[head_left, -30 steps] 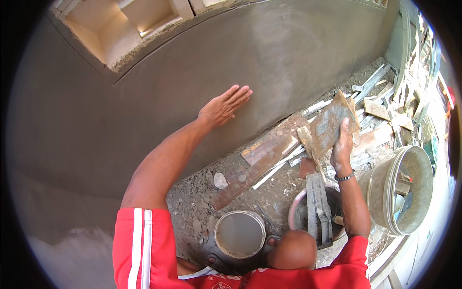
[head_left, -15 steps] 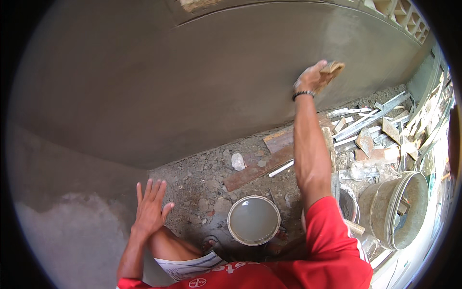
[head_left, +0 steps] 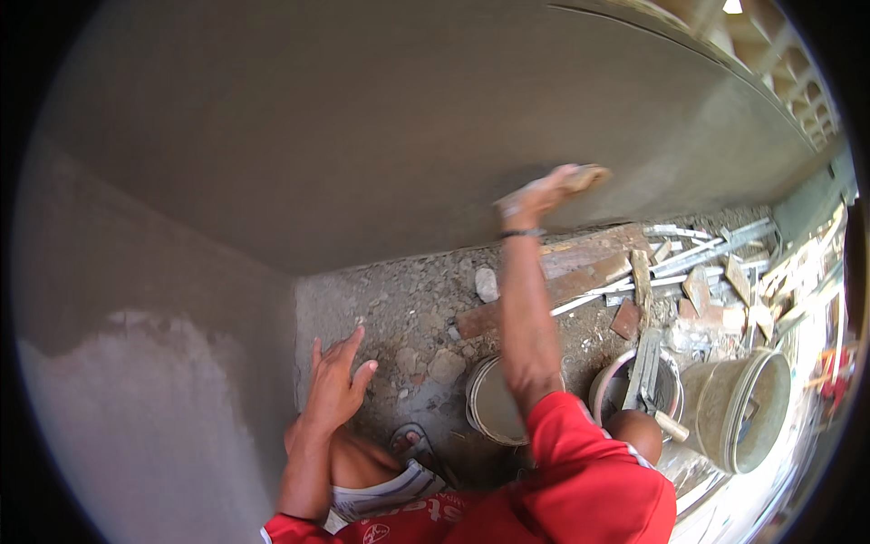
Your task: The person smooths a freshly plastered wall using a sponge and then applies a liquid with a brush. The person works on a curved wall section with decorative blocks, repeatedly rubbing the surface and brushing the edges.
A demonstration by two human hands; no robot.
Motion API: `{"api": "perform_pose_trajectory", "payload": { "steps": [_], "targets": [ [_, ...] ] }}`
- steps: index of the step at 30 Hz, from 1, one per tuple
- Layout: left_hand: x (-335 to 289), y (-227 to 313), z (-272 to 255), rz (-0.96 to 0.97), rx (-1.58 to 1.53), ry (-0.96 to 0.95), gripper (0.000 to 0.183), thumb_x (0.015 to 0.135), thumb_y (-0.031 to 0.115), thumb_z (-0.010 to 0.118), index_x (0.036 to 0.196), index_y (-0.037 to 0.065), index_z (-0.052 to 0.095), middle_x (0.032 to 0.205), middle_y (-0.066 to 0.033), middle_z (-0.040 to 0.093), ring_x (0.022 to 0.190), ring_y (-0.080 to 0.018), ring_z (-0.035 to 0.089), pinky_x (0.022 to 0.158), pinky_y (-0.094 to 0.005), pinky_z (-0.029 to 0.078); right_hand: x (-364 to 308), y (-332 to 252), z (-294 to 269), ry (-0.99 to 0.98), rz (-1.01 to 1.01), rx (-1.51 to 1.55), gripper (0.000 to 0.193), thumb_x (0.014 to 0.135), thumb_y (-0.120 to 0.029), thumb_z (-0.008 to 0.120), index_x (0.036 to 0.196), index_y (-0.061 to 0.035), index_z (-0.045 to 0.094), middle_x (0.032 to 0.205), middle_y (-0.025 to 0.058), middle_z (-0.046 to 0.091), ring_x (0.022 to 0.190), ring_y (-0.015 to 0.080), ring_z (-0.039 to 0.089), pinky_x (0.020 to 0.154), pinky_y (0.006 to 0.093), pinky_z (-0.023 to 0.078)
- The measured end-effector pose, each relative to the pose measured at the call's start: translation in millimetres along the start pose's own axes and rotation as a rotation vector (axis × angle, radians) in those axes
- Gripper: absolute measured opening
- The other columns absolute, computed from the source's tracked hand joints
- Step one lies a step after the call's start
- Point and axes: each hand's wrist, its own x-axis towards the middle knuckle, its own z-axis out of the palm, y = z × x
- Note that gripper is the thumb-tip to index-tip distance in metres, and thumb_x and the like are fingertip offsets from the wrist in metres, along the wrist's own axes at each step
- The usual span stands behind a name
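Observation:
My right hand (head_left: 542, 192) reaches out to the grey plastered wall (head_left: 362, 136), fingers wrapped round a tan float (head_left: 587, 178) pressed flat against it. Motion blurs that tool, and the palm hides much of it. Over my bent left knee, my left hand (head_left: 337, 385) hovers with its fingers apart and nothing in it. A round bucket (head_left: 494, 403) of cloudy grey water stands below my right forearm, which covers part of it. Beside my right knee, a trowel (head_left: 644, 372) with a wooden handle lies across the rim of another bucket (head_left: 602, 385).
A larger, dirty bucket (head_left: 725, 417) tilts at the right. Behind it lie metal strips (head_left: 716, 249), broken tiles (head_left: 696, 290) and boards (head_left: 584, 281). Rubble (head_left: 399, 308) covers the ground along the wall. A side wall (head_left: 172, 254) with a pale patch closes the left.
My right hand has swept left and slightly down along the wall with the float. My left hand appears farther right and lower. The whole view has also shifted, showing more around my right knee.

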Motion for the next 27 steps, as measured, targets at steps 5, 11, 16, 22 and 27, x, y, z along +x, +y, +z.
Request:
{"api": "perform_pose_trajectory", "payload": {
  "steps": [5, 11, 16, 22, 27],
  "targets": [
    [-18, -8, -13, -0.039, -0.061, -0.025, 0.054, 0.092, 0.023, 0.064, 0.139, 0.001, 0.048, 0.124, -0.0218, 0.062, 0.118, -0.0369, 0.057, 0.116, -0.057, 0.019, 128, 2, -37, 0.081, 0.241, 0.172, 0.088, 0.096, -0.065, 0.034, 0.151, 0.0022, 0.021, 0.154, 0.0185, 0.03, 0.135, 0.0308, 0.038, 0.118, 0.0439, 0.024],
    [-29, -28, -17, -0.158, -0.036, -0.007, 0.052, 0.092, 0.022, 0.064, 0.138, 0.002, 0.05, 0.118, -0.0215, 0.065, 0.115, -0.0352, 0.06, 0.117, -0.0566, 0.019, -54, 74, -1, 0.153, 0.892, 0.251, 0.101, 0.081, -0.087, 0.031, 0.149, -0.0135, 0.038, 0.156, 0.0127, 0.035, 0.141, 0.0287, 0.035, 0.119, 0.0466, 0.023],
    [-1, -27, -6, -0.101, -0.053, -0.057, 0.05, 0.092, 0.022, 0.063, 0.136, 0.001, 0.052, 0.109, -0.0216, 0.068, 0.107, -0.0355, 0.064, 0.115, -0.0586, 0.02, -216, 88, 38, 0.065, 1.045, 0.545, 0.093, 0.085, -0.081, 0.034, 0.152, -0.0172, 0.027, 0.158, 0.0095, 0.027, 0.144, 0.0286, 0.028, 0.12, 0.0467, 0.018],
    [10, -32, -1, -0.174, -0.076, -0.056, 0.051, 0.092, 0.023, 0.063, 0.136, 0.001, 0.052, 0.105, -0.0214, 0.069, 0.105, -0.0353, 0.064, 0.115, -0.0585, 0.02, -177, 68, 13, -0.04, 0.955, 0.555, 0.086, 0.094, -0.072, 0.027, 0.155, -0.0122, 0.016, 0.16, 0.0157, 0.019, 0.146, 0.0322, 0.022, 0.12, 0.0491, 0.015],
    [13, -13, -2, -0.111, -0.057, -0.146, 0.05, 0.093, 0.022, 0.062, 0.138, 0.004, 0.05, 0.108, -0.0176, 0.069, 0.108, -0.0343, 0.063, 0.118, -0.0554, 0.017, 16, -23, 10, -0.044, 0.137, 0.1, 0.085, 0.098, -0.065, 0.032, 0.157, -0.0074, 0.009, 0.16, 0.0261, 0.009, 0.149, 0.0374, 0.009, 0.121, 0.0526, 0.012]
  ]
}}
